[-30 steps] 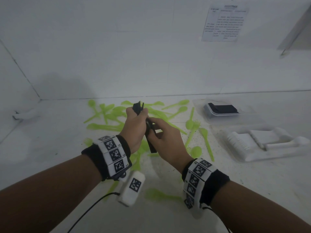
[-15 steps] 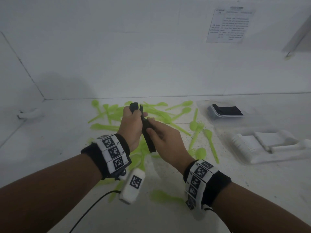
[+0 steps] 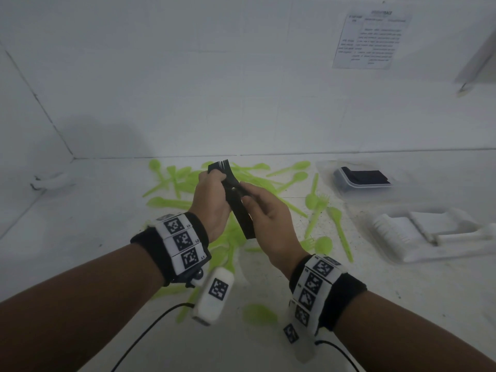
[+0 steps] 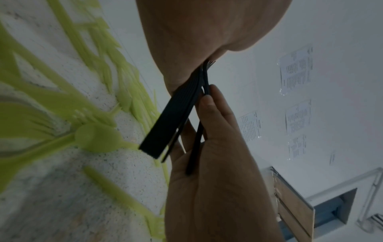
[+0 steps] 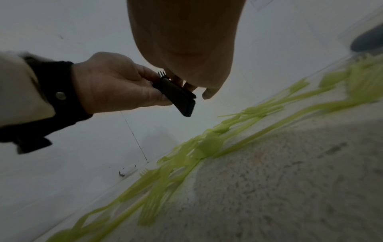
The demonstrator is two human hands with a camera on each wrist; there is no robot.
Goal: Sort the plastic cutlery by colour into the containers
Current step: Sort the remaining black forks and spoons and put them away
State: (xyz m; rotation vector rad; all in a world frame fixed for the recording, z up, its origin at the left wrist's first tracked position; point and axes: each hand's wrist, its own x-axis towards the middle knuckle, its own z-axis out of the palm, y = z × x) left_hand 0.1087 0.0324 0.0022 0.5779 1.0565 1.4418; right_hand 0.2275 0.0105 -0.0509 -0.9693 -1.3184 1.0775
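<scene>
Far left: a small white object (image 3: 52, 180) lies on the white table (image 3: 88, 210) near the wall corner; what it is cannot be told.
Left hand: the left hand (image 3: 212, 202) is clenched round a stacked bundle of black forks (image 3: 236, 200), gripping it near the tine end, raised above the table in the middle of the scene.
Black forks: the tines fan out above the left hand's fingers and the handles slant down toward the person; in the left wrist view the stack (image 4: 172, 121) splays, one or two forks standing apart from the rest at the handle end.
Green cutlery: lime-green spoons and forks (image 3: 295, 178) lie scattered on the table under and around both hands, none in any container.
Right hand: the right hand (image 3: 265, 216) meets the bundle from the right side, thumb and fingertips pinching one of the forks at the stack's edge; in the left wrist view its fingers (image 4: 209, 104) lie along the loose handles.
Clear container: a clear container (image 3: 361, 181) at the far right of the table holds black cutlery already sorted.
White tray: just nearer than that, a white container (image 3: 429, 251) holds white cutlery.
Wall: a printed sheet (image 3: 371, 38) is stuck on the wall, upper right.
</scene>
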